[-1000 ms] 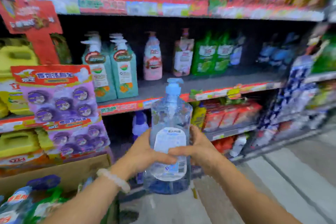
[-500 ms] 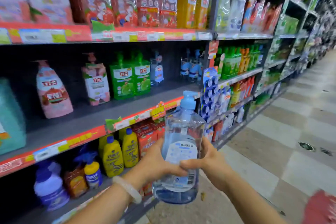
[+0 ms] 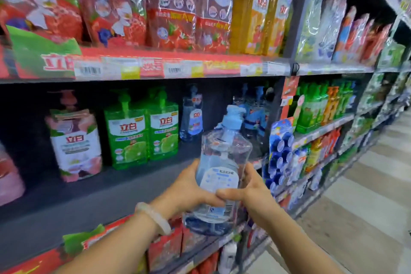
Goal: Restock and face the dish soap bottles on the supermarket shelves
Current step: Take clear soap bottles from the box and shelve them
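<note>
I hold a clear dish soap bottle (image 3: 222, 162) with a pale blue pump upright in front of the middle shelf (image 3: 111, 193). My left hand (image 3: 189, 189) grips its left side and my right hand (image 3: 249, 193) grips its right side, fingers curled over the white back label. Behind it, at the back of the shelf, stand matching clear blue-pump bottles (image 3: 253, 115) and one more (image 3: 192, 115). Two green lime bottles (image 3: 142, 131) and a pink-and-white bottle (image 3: 75, 140) stand further left.
The shelf above carries red refill pouches (image 3: 169, 4) and orange bottles (image 3: 258, 13). A dark upright post (image 3: 278, 104) divides the bays; blue toilet-block packs (image 3: 280, 151) hang on it. Lower shelves hold red packs (image 3: 164, 249). The tiled aisle floor (image 3: 367, 207) runs to the right.
My view has swung right and closer to the middle shelf. The bottle, still held in both hands, has risen toward the clear bottles at the shelf's right end.
</note>
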### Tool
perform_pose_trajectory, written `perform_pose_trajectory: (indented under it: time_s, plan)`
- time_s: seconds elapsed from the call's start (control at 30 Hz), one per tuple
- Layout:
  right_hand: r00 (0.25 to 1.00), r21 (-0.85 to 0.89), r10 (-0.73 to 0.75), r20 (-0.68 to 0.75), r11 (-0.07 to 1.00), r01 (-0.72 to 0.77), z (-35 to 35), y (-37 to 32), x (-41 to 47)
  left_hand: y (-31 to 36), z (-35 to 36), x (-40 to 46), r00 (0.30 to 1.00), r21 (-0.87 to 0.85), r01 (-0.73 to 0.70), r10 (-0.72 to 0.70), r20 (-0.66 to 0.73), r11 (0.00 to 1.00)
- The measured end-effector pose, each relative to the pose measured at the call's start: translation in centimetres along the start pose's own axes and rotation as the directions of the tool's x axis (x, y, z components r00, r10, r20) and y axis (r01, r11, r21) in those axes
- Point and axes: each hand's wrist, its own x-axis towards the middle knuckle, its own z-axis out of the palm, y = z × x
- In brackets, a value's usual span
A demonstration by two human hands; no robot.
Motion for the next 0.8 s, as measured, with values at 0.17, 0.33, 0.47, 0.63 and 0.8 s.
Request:
perform_pose_trajectory:
  time_s: [0.17, 0.33, 0.47, 0.63, 0.8]
  plan:
    - [1.000, 0.010, 0.004, 0.012, 1.000, -0.004, -1.8, 0.2, 7.0, -0.9, -1.2, 7.0, 0.999, 0.020, 0.013, -0.012, -0.048, 1.000]
    - [0.994, -0.052, -0.004, 0.106, 0.999, 0.009, -3.9, 0.5, 13.9, -2.3, -1.2, 12.5, 0.989, 0.011, -0.015, 0.017, -0.146, 1.000]
    - [0.969, -0.093, 0.036, 0.244, 0.996, -0.013, -6.1, 0.9, 20.0, -3.3, -0.8, 16.9, 0.957, -0.026, -0.005, -0.002, -0.290, 1.000]
    - [0.933, -0.165, 0.075, 0.353, 0.986, -0.017, -9.3, 1.7, 26.8, -4.1, 1.0, 22.3, 0.915, -0.030, 0.044, -0.053, -0.400, 0.999]
    - [0.908, -0.217, 0.082, 0.411, 0.976, 0.010, -11.7, 3.0, 31.6, -5.3, 2.0, 26.7, 0.867, -0.066, 0.107, -0.125, -0.483, 0.992]
